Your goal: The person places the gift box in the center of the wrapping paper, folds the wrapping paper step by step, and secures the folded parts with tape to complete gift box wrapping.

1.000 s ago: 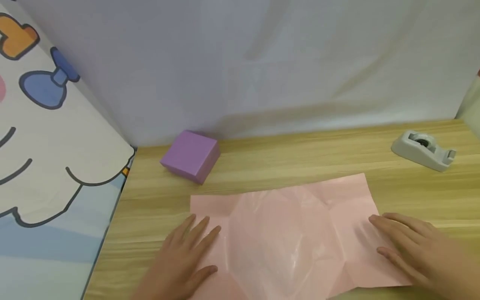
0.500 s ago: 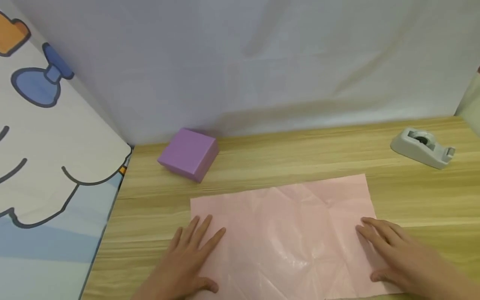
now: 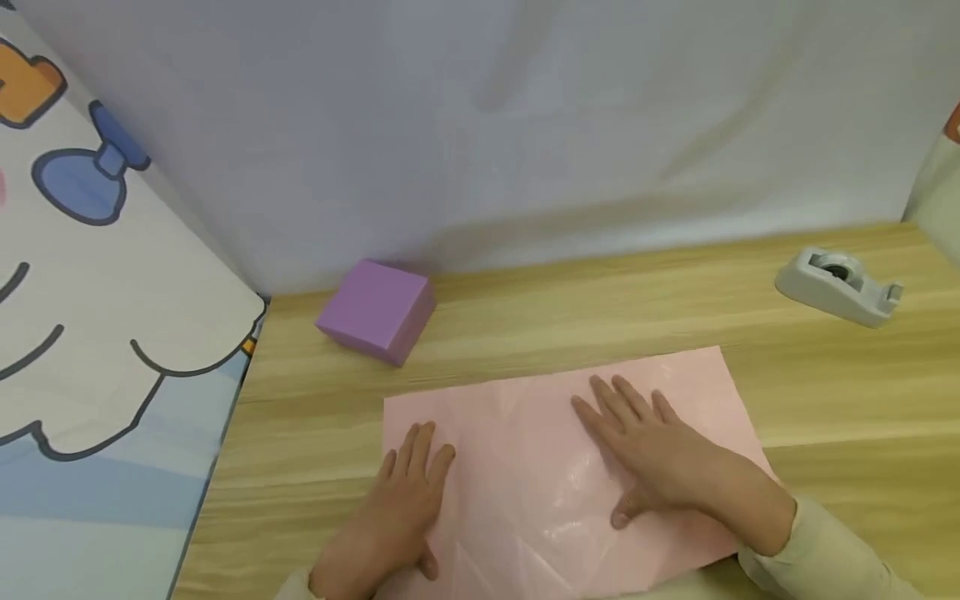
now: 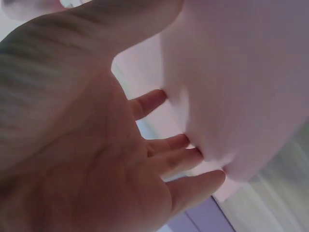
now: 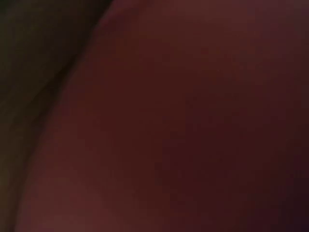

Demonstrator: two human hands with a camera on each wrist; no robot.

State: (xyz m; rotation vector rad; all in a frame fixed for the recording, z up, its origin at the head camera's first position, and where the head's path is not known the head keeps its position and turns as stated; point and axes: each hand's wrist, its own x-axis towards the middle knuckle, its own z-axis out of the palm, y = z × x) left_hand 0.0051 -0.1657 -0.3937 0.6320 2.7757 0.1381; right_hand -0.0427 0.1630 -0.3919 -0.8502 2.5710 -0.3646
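Observation:
A creased, shiny sheet of pink paper [image 3: 517,467] lies spread on the wooden table in the head view, its near edge partly out of frame. My left hand [image 3: 401,508] rests on its left side with fingers extended. In the left wrist view the fingertips [image 4: 212,181] of that hand touch the pink sheet [image 4: 241,72]. Over the right half of the paper, my right hand [image 3: 656,450] lies flat with spread fingers. The right wrist view is dark and blurred, filled mostly by a reddish surface.
A purple box [image 3: 378,308] sits at the back left of the table [image 3: 570,308]. At the back right stands a grey tape dispenser [image 3: 838,283]. A white cloth [image 3: 525,125] hangs behind the table, and a cartoon-printed cloth [image 3: 112,292] borders its left side.
My right hand has moved from the paper's right edge inward, to its right half. The paper looks flatter than before. The left hand stays on the left side, shifted slightly right.

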